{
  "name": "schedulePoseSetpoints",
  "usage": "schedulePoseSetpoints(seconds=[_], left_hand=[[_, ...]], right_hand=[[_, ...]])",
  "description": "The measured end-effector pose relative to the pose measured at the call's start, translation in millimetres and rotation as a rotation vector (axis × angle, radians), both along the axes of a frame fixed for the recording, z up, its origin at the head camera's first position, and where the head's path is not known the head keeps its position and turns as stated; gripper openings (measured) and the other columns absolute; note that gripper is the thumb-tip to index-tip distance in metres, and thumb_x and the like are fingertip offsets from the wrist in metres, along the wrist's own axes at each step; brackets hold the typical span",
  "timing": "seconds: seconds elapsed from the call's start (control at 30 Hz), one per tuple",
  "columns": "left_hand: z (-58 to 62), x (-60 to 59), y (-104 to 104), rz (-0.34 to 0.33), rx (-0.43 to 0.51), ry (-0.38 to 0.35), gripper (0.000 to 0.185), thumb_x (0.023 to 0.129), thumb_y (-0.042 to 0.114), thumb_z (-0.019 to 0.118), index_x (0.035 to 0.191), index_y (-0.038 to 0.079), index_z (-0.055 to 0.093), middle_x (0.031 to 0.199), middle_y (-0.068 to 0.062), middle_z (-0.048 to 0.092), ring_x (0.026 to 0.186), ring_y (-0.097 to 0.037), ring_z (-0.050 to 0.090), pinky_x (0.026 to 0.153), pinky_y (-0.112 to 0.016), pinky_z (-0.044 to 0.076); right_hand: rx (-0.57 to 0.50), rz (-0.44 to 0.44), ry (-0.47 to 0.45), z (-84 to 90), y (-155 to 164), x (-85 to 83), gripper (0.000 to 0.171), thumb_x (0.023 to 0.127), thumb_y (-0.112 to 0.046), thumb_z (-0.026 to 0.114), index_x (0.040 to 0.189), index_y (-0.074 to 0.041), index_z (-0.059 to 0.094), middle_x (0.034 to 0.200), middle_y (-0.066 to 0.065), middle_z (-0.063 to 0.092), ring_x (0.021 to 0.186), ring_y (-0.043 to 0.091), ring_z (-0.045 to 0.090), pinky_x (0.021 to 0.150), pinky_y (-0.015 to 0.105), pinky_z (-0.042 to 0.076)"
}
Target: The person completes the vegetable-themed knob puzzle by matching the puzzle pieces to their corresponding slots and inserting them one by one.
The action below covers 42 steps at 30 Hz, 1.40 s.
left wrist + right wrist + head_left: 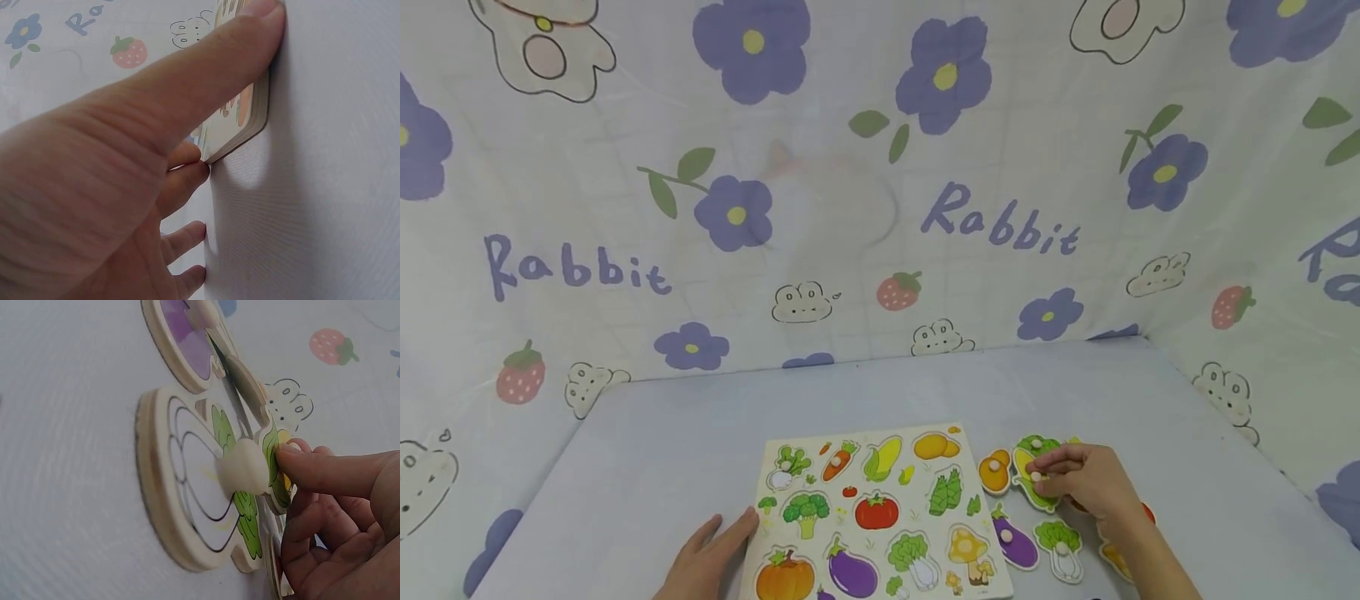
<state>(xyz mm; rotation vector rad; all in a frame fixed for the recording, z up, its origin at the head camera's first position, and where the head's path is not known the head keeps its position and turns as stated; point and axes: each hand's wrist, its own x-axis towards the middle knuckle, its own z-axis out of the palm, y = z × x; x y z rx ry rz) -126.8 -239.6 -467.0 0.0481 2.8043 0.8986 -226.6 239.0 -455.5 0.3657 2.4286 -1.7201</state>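
A wooden vegetable puzzle board lies flat on the table. Along its left edge rests my left hand; the thumb and fingers lie fairly straight against the side in the left wrist view. To the right of the board, my right hand pinches the knob of the corn piece between thumb and fingertips. That corn lies over or against a green leafy piece. Close by are the eggplant piece and the bok choy piece, whose round knob stands up.
A potato piece sits beside the board's upper right corner. Partly under the right arm are a red piece and a yellowish one. Knobbed radish and carrot pieces sit in the board. A printed curtain stands behind.
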Motion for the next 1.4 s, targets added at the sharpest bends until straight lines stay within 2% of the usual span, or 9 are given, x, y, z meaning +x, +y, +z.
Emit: schedulePoseSetpoints(seconds=[0.1,0.27,0.47,0.63,0.8,1.0,1.2,1.4], left_hand=[[-1.2,1.0,-1.0,0.023,0.004,-0.018,0.113,0.058,0.065,0.085,0.15,0.013,0.044,0.148,-0.012,0.044,0.136,-0.052,0.025,0.097,-0.074,0.033],[-0.8,1.7,-2.3,0.022,-0.006,-0.021,0.115,0.058,0.066,0.085,0.15,0.013,0.043,0.148,-0.011,0.044,0.137,-0.051,0.024,0.098,-0.074,0.033],[3.2,1.6,-2.7,-0.012,0.025,-0.009,0.115,0.059,0.07,0.082,0.151,0.014,0.042,0.149,-0.007,0.044,0.139,-0.049,0.021,0.098,-0.075,0.032],[3.8,-0.1,-4.6,-0.053,0.038,0.008,0.114,0.061,0.069,0.082,0.152,0.013,0.04,0.151,-0.007,0.043,0.139,-0.049,0.018,0.098,-0.076,0.03],[3.3,-1.0,-5.0,-0.07,0.051,0.017,0.114,0.061,0.067,0.083,0.152,0.012,0.04,0.151,-0.008,0.042,0.139,-0.05,0.017,0.098,-0.076,0.03],[3.7,0.0,-4.9,-0.08,0.04,0.033,0.115,0.061,0.068,0.082,0.151,0.011,0.04,0.151,-0.008,0.042,0.139,-0.05,0.018,0.098,-0.075,0.03],[4.0,0.2,-3.1,-0.052,0.032,0.0,0.118,0.057,0.072,0.081,0.152,0.013,0.04,0.151,-0.005,0.042,0.141,-0.047,0.017,0.1,-0.075,0.028],[5.6,0.8,-4.4,-0.058,0.053,-0.001,0.116,0.06,0.069,0.082,0.152,0.013,0.039,0.152,-0.007,0.04,0.14,-0.048,0.015,0.1,-0.076,0.027]], right_hand=[[-0.003,-0.002,-0.011,0.6,-0.9,0.0,0.026,0.073,-0.005,0.086,0.096,-0.004,0.075,0.092,0.006,0.073,0.055,0.016,0.044,0.043,0.026,0.033],[-0.02,0.011,0.009,2.3,-3.2,-1.1,0.027,0.074,-0.008,0.086,0.097,-0.003,0.074,0.092,0.006,0.074,0.052,0.015,0.039,0.043,0.026,0.033],[-0.035,0.01,0.034,6.0,-4.6,-0.3,0.028,0.074,-0.007,0.086,0.098,-0.002,0.073,0.093,0.006,0.074,0.067,0.019,0.051,0.047,0.028,0.038],[-0.056,0.018,0.05,10.0,-5.2,1.5,0.029,0.075,-0.009,0.086,0.1,-0.002,0.073,0.096,0.006,0.074,0.085,0.021,0.058,0.061,0.028,0.048],[-0.096,-0.008,0.081,11.8,-6.4,2.1,0.032,0.074,-0.012,0.088,0.1,-0.001,0.073,0.098,0.008,0.074,0.088,0.019,0.064,0.071,0.026,0.053],[-0.131,-0.066,0.088,10.9,-9.8,1.2,0.035,0.071,-0.012,0.09,0.099,-0.001,0.073,0.097,0.006,0.074,0.083,0.015,0.066,0.066,0.024,0.053],[-0.113,-0.08,0.082,9.8,-11.7,1.2,0.036,0.07,-0.016,0.091,0.099,-0.004,0.074,0.097,0.003,0.075,0.082,0.013,0.064,0.06,0.025,0.048],[-0.098,-0.087,0.046,9.4,-13.7,0.7,0.039,0.069,-0.021,0.092,0.101,-0.007,0.075,0.098,0.003,0.074,0.08,0.014,0.064,0.056,0.026,0.043]])
